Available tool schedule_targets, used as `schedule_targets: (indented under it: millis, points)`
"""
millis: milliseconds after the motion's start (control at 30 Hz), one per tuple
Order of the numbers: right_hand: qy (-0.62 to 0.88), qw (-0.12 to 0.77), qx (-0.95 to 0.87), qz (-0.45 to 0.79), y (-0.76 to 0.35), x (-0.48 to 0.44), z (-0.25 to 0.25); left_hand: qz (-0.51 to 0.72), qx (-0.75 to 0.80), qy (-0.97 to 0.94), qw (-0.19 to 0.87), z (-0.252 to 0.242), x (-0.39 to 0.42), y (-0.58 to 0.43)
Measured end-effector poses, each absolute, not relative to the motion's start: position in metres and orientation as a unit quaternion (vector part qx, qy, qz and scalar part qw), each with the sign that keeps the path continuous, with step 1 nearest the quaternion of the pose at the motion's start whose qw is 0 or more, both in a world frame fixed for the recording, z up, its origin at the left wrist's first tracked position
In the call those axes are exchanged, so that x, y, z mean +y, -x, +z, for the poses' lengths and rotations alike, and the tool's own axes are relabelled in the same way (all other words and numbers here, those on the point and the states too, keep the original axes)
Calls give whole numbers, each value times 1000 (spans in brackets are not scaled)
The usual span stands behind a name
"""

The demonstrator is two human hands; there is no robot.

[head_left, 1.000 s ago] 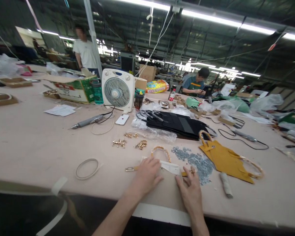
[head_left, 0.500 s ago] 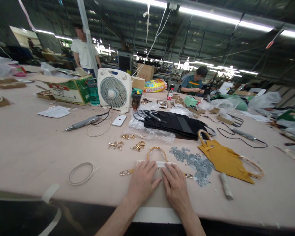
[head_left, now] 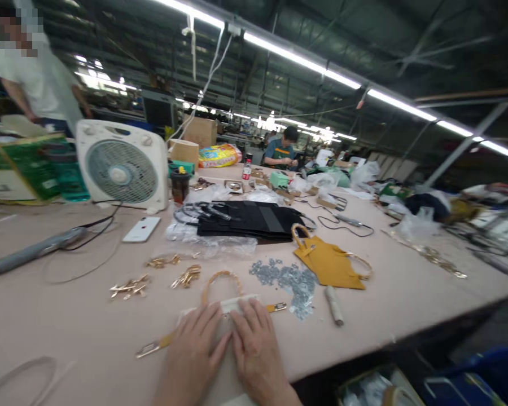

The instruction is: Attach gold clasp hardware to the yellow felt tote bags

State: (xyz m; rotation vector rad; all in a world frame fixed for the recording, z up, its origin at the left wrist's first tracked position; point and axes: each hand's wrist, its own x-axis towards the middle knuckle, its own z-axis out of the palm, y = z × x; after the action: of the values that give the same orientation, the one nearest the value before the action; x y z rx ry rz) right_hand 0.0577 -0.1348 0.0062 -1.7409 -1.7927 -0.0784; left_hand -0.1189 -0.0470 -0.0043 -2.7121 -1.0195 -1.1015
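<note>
A pale bag piece [head_left: 229,305] lies on the table before me, with a wrapped tan handle [head_left: 222,275] arching from its far edge. My left hand [head_left: 197,344] rests flat on its left part, fingers stretched forward. On the right part lies my right hand [head_left: 254,341], also flat, the thumbs close together. Tan straps stick out on both sides, a metal-ended left strap [head_left: 152,345] and a metal-ended right strap [head_left: 278,307]. Both hands hide much of the piece. Small gold fittings [head_left: 129,287] lie beyond at left; flat grey metal pieces [head_left: 296,285] are spread at right.
Black bag pieces [head_left: 249,220] lie farther back. A mustard bag [head_left: 330,262] and a grey roll [head_left: 333,306] are at right. A white fan [head_left: 121,166], a phone [head_left: 141,229] and a grey corded tool [head_left: 38,252] stand or lie left. Two people are beyond the table.
My view has turned to the right and tilted, so the table things appear farther left. Both hands stay flat on the bag piece.
</note>
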Motion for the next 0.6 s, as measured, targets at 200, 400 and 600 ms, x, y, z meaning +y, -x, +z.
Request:
schedule_targets:
  millis: [200,400,600]
  points:
    - [664,341,-665,-11,-62,-136,11,-385,-335,858,59,-15,-31,105]
    - [638,455,-619,51,-70,-142,5,-379,-342,859,46,-9,-38,103]
    - [691,602,-397,46,-147,-141,17,-374,-356,856,18,-1,-43,101]
